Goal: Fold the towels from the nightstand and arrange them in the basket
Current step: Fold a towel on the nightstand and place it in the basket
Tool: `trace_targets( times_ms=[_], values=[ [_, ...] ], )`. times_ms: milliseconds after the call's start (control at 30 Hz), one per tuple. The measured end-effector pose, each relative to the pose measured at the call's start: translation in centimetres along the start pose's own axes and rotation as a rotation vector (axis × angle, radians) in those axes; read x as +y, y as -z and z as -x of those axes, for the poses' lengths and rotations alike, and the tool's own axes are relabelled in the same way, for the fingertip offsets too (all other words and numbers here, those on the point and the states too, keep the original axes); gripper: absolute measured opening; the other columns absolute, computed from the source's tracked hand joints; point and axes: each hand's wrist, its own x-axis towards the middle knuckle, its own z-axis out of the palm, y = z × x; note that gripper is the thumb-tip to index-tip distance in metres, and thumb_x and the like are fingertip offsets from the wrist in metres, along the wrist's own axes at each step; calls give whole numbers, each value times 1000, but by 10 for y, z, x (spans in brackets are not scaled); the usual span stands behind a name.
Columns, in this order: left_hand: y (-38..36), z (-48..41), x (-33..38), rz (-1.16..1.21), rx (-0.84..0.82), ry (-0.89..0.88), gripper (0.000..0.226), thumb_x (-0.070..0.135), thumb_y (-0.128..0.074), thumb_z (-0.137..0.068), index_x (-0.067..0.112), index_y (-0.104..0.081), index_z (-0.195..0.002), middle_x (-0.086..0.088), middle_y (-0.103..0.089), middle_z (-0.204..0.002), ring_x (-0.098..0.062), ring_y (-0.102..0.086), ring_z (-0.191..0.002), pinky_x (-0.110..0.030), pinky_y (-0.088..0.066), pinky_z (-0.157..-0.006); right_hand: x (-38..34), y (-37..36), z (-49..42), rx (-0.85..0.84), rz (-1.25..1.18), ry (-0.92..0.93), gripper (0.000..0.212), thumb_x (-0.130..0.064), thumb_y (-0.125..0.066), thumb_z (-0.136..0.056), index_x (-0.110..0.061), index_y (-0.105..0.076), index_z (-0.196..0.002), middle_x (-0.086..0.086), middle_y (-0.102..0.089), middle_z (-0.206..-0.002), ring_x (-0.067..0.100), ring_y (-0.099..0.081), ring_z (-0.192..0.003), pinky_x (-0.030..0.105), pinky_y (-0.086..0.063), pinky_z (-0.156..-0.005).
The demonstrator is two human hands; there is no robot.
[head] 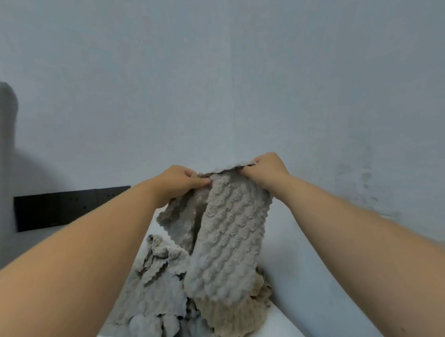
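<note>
The grey towel (pixel 228 245) is held up over the nightstand (pixel 289 327). Its long axis hangs downward, and its lower end reaches the heap of towels (pixel 156 295). The left hand (pixel 178 183) and right hand (pixel 264 171) each pinch the top edge, level and close together, with neither nearer. Folding likely means drawing that edge apart first. No basket is in view.

Home bedroom: padded grey headboard (pixel 1 154) at 9 o'clock, black wall socket panel (pixel 63 207) beside it, white nightstand (pixel 284 327) at 6 o'clock.
</note>
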Motion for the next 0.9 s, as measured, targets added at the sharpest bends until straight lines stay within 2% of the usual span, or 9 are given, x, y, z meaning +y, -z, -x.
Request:
trace_targets(
  times_ms=[100,200,333,400,467,533,667,767,900],
  values=[
    [18,20,1,-88,24,75,36,19,-60,-93,10,-49,-60,-4,-41,-46,-16,-36,-39,-20,-32,-42,-22,17,21,-160,75,-77,32,-9,-57,-86,-12,-41,-58,5,-44,-56,19,-43,-50,23,-33,-47],
    [33,27,-7,-167,83,89,26,18,-61,-92,7,-53,-70,-9,-43,-64,-21,-37,-55,-23,-33,-52,-35,28,38,-441,225,-140,31,-15,-59,-93,-7,-52,-64,5,-56,-51,15,-55,-43,18,-41,-43],
    [26,16,-19,-347,244,5,47,37,-56,-94,7,-45,-60,-11,-45,-58,-24,-43,-55,-30,-34,-57,-23,22,16,21,430,148,33,-12,-56,-86,-9,-45,-55,8,-48,-53,27,-53,-55,26,-38,-49],
    [20,6,-34,-445,200,-7,44,31,-58,-93,10,-42,-58,-13,-44,-60,-25,-42,-56,-29,-33,-56,-12,12,6,-40,529,110,32,-10,-57,-83,-9,-44,-54,9,-45,-51,27,-50,-54,27,-39,-51],
    [19,-9,-58,-480,170,44,28,7,-56,-89,11,-43,-65,-14,-42,-69,-24,-37,-62,-29,-32,-58,9,-3,-5,-104,622,43,37,-9,-60,-82,-11,-38,-52,7,-37,-50,24,-41,-50,26,-32,-49],
    [16,-24,-86,-482,250,79,19,-4,-47,-84,12,-49,-74,-12,-46,-76,-23,-39,-66,-32,-33,-59,31,-18,-19,-8,625,46,38,-8,-60,-81,-11,-35,-53,7,-37,-51,23,-39,-51,26,-29,-50],
    [1,-54,-109,-506,418,103,21,3,-48,-89,12,-56,-73,-12,-56,-73,-24,-41,-56,-29,-33,-52,62,-45,-46,29,652,-29,41,-2,-59,-84,-12,-33,-53,4,-36,-51,22,-36,-50,29,-42,-54],
    [4,-78,-84,-425,635,93,23,3,-44,-92,9,-63,-82,-10,-57,-79,-26,-45,-63,-31,-34,-55,57,-45,-69,174,622,-33,18,2,-51,-83,-7,-54,-68,9,-53,-70,26,-47,-62,25,-34,-53],
    [13,-91,-55,-279,847,-114,26,10,-37,-97,13,-63,-95,-3,-58,-86,-25,-47,-74,-33,-39,-64,52,-30,-88,438,455,133,21,1,-43,-85,-6,-60,-92,7,-54,-87,28,-48,-79,30,-32,-62]
  ],
)
